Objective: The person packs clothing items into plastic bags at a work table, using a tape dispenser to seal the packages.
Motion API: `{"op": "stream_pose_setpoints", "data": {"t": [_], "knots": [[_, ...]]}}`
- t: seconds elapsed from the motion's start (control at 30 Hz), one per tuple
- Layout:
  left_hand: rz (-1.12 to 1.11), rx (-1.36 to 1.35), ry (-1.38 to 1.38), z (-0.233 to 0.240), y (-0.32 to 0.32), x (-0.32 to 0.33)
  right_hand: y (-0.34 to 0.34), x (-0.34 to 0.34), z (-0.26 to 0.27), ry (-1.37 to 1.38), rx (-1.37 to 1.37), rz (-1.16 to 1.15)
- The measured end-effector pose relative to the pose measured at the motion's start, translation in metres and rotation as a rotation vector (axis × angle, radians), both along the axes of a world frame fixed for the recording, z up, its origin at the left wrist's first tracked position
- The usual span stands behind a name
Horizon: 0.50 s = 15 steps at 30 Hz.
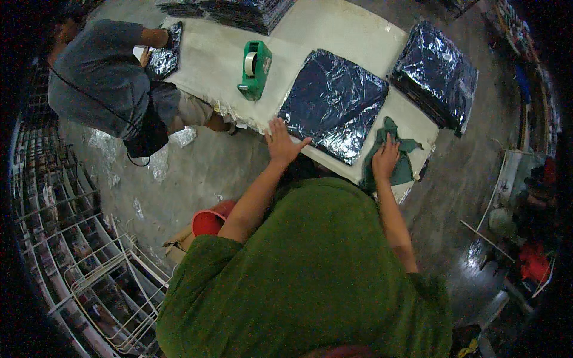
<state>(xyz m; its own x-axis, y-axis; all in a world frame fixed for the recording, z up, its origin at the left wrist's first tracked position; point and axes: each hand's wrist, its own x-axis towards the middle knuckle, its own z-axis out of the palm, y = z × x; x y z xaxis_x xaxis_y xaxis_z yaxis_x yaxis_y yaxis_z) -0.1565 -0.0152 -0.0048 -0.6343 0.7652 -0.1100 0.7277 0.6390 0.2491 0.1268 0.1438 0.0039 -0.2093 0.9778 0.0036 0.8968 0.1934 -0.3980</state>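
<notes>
Before me on the pale tabletop lies a dark, folded item in clear plastic wrap (pixel 333 105), glossy and creased. My left hand (pixel 283 142) rests at its near left corner, fingers spread, holding nothing. To the right, my right hand (pixel 386 157) is on a crumpled green cloth (pixel 402 170), its fingers bent over the fabric. The cloth lies at the near right corner of the table, beside the wrapped item. A green tape dispenser (pixel 259 80) with a roll of pale tape stands left of the item.
A stack of plastic-wrapped dark packages (pixel 436 76) sits at the table's right edge, another stack (pixel 241 15) at the back. At left, a co-worker (pixel 105 78) handles a wrapped package (pixel 166 58). A red bucket (pixel 208 223) and wire racks (pixel 121 286) stand lower left.
</notes>
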Motion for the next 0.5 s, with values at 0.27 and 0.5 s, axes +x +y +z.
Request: {"op": "stream_pose_setpoints", "data": {"t": [0.27,0.5], "knots": [[0.088,0.014,-0.040,-0.007,0.000,-0.007,-0.039,-0.076,0.080,0.372,-0.041,0.559],[0.036,0.264,-0.146,-0.031,-0.020,-0.012,-0.075,-0.181,0.035,0.046,-0.016,1.102]]}}
